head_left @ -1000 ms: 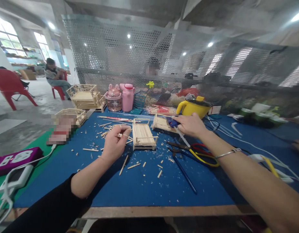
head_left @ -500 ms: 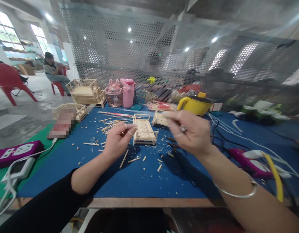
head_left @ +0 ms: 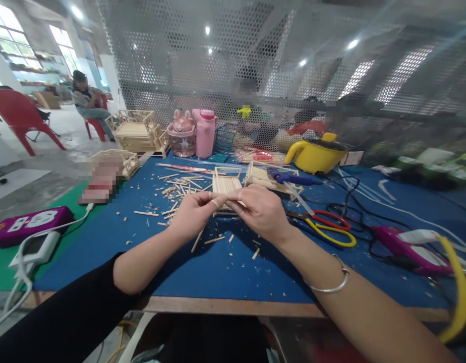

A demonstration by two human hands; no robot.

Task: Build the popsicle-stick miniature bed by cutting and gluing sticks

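Observation:
A small bed-like model of thin wooden sticks (head_left: 226, 182) stands on the blue tabletop, its back rail and slatted top showing. At its near side, my left hand (head_left: 195, 212) is closed in a pinch, thumb and finger at the front rail. My right hand (head_left: 261, 209) meets it there, fingertips pressed together; whatever they pinch is hidden. Both hands cover most of the model's front. Just behind my right hand lies a second stick model (head_left: 260, 175), with a blue glue gun (head_left: 293, 178) resting against it. Scissors (head_left: 331, 229) with red and yellow handles lie to the right.
Loose sticks (head_left: 183, 187) and chips litter the table left of the model. A pink jug (head_left: 205, 133), a yellow pot (head_left: 316, 157) and larger stick models (head_left: 136, 132) line the back. Cables and purple power strips (head_left: 407, 249) flank both sides. A mesh screen (head_left: 172, 65) stands behind.
My right hand has come left and down to meet my left hand at the model's front. The glue gun and scissors now show where it was. The view has shifted slightly.

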